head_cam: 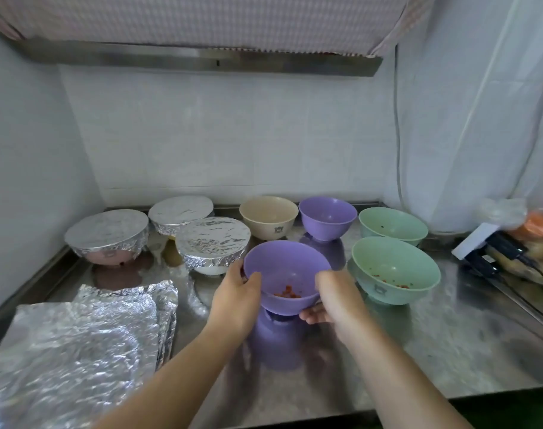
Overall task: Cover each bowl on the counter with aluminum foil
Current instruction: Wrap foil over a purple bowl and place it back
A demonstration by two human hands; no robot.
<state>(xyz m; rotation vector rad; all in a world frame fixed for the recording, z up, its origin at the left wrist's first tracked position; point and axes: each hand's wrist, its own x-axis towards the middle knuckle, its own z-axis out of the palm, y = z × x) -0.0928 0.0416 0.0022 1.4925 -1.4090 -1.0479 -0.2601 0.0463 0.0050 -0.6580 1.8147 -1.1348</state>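
In the head view, both hands hold the near purple bowl [287,275] at the middle of the steel counter [434,335]. The left hand [237,294] grips its left rim with the thumb inside, and the right hand [333,300] curls around its right side, fingers under the base. It seems slightly lifted, but the reflection makes this uncertain. The stack of foil sheets [78,345] lies to the left of the bowl, nearer to the left hand, so that hand should probably reach for it.
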